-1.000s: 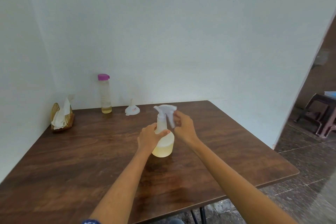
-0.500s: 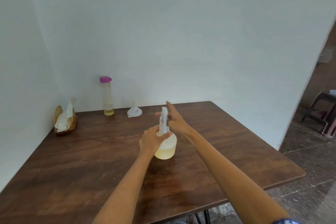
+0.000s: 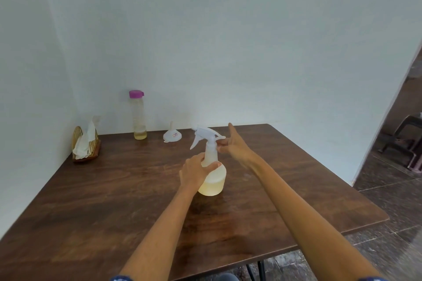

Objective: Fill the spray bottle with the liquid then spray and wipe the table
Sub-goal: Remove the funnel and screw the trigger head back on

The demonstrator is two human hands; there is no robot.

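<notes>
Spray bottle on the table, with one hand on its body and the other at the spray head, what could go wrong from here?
1. The right hand touches the spray head with an outstretched finger; if the head is not screwed tight, liquid may leak once the spray bottle tilts.
2. The left hand holds only its upper body; a hard twist could tip it.
3. The nozzle points toward the funnel and napkin holder; spray may wet the napkins.

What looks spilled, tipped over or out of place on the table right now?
Nothing stands out. The spray bottle stands upright, gripped by the left hand; the right hand is at its trigger head. The funnel lies mouth-down, and no puddle shows on the table.
</notes>
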